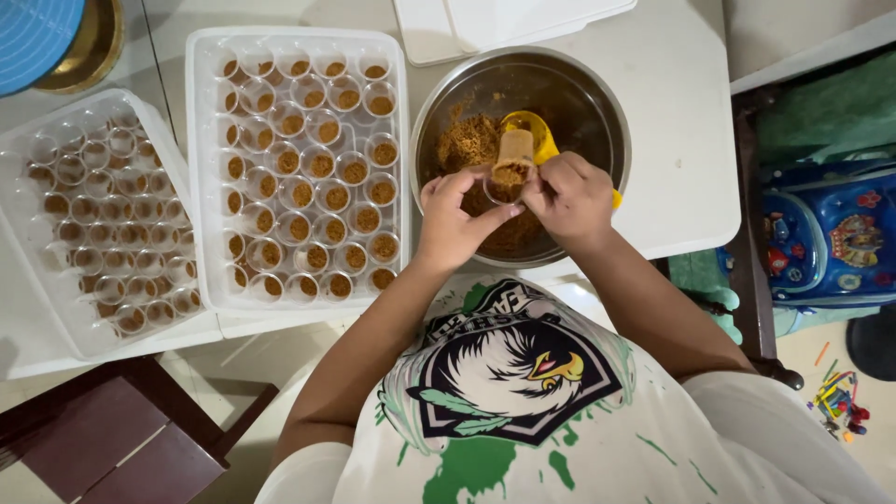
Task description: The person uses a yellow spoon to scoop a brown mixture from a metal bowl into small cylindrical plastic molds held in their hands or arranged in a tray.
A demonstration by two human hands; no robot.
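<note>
My left hand (455,217) pinches a small clear cup (505,182) by its rim, thumb and forefinger curled close around it, the other fingers loosely bent beneath. My right hand (571,198) is clenched about the handle of a yellow scoop (528,140), whose mouth tips down at the cup's opening. The cup sits directly over the steel bowl (607,112), which holds a mound of brown crumbs (467,140); some crumbs already show inside the cup.

By my reckoning the step in hand is filling one cup with crumbs from the scoop. The next move calls for a steady tilt so the crumbs drop in without spilling past the narrow rim, and then a free spot for the cup among the others.

Just beside the bowl, to my left, a white tray (201,168) carries rows of like cups, each with a brown layer at the bottom. Farther left a second tray (23,308) lies at a slant, also packed with filled cups. A white lid (439,28) lies beyond the bowl on the white table (681,159). At the far corner are a blue round mat (33,33) and a gold-coloured dish (89,51); a dark wooden stool (112,439) stands below the trays, and a blue backpack (826,238) rests on the floor to my right.
</note>
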